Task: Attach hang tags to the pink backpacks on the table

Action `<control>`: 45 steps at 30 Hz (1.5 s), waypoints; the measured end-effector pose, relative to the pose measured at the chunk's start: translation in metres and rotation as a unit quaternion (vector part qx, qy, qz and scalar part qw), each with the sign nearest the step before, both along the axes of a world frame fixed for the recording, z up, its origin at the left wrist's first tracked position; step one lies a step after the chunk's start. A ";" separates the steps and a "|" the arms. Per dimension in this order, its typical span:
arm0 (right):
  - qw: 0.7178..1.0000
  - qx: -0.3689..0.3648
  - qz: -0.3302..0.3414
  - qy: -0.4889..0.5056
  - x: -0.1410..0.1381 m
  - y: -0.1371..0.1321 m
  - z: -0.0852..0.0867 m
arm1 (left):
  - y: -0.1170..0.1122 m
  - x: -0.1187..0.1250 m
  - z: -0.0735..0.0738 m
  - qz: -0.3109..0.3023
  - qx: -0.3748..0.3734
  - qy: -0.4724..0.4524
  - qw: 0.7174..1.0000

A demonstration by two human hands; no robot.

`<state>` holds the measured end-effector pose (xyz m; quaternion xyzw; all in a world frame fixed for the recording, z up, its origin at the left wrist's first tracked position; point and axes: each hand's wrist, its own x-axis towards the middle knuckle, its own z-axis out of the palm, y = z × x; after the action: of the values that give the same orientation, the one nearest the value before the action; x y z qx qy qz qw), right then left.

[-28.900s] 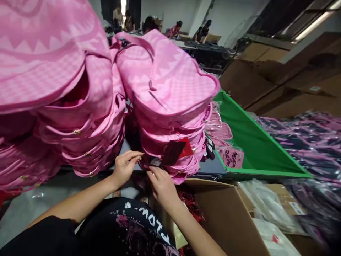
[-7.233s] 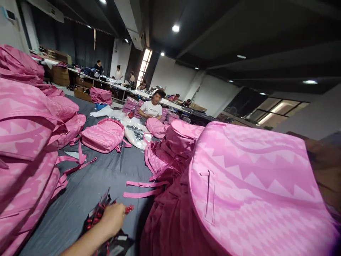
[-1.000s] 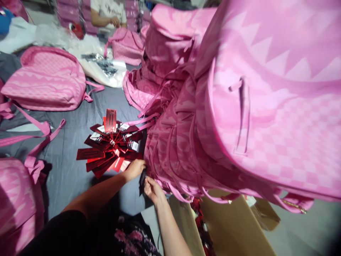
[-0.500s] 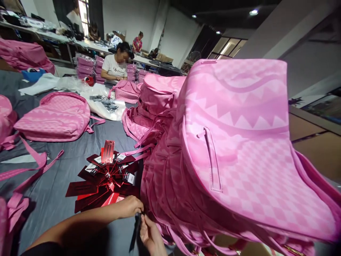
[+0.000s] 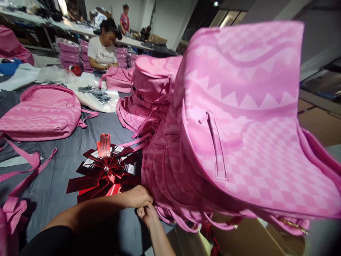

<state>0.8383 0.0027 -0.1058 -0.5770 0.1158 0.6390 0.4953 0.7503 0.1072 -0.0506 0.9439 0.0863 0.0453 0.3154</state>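
Observation:
A tall stack of pink backpacks (image 5: pixel 239 135) with a shark-tooth and checker pattern leans toward me on the right. My left hand (image 5: pixel 138 197) and my right hand (image 5: pixel 146 212) meet at the foot of that stack, fingers pinched together against a bottom backpack. What they pinch is hidden between them. Just left of my hands a fan of dark red and black hang tags (image 5: pixel 105 170) lies on the grey table cover (image 5: pixel 61 185).
A single pink backpack (image 5: pixel 42 112) lies flat at the left, with loose pink straps (image 5: pixel 23 167) nearby. Across the table a person in a white shirt (image 5: pixel 101 53) handles another backpack beside clear plastic bags (image 5: pixel 90 96). A cardboard box (image 5: pixel 239 238) sits below the stack.
My hands have closed together at the bottom of the stack, and the dark tag that hung between them half a second ago is hidden. The view has tilted slightly.

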 end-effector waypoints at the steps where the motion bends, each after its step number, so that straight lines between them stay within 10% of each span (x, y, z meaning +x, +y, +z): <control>1: 1.000 -0.007 -0.007 -0.007 -0.001 -0.003 -0.002 | 0.000 -0.002 0.000 -0.039 0.016 -0.002 0.999; 6: 0.999 -0.020 -0.032 -0.008 0.004 -0.031 0.003 | 0.004 -0.004 -0.014 -0.114 0.023 0.046 0.992; 15: 0.992 0.039 -0.086 0.081 0.010 -0.027 0.026 | 0.011 -0.014 -0.024 -0.029 -0.059 0.113 0.991; 33: 0.983 -0.002 -0.163 -0.084 -0.015 -0.015 0.014 | -0.027 -0.023 -0.027 0.190 -0.121 0.172 0.959; 45: 0.977 -0.024 -0.150 -0.151 -0.016 -0.019 0.007 | -0.031 -0.019 -0.024 0.219 -0.150 0.197 0.944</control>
<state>0.8219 -0.0165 -0.0989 -0.6544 0.1406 0.4599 0.5835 0.7316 0.0761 -0.0748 0.8338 0.3571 -0.0874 0.4119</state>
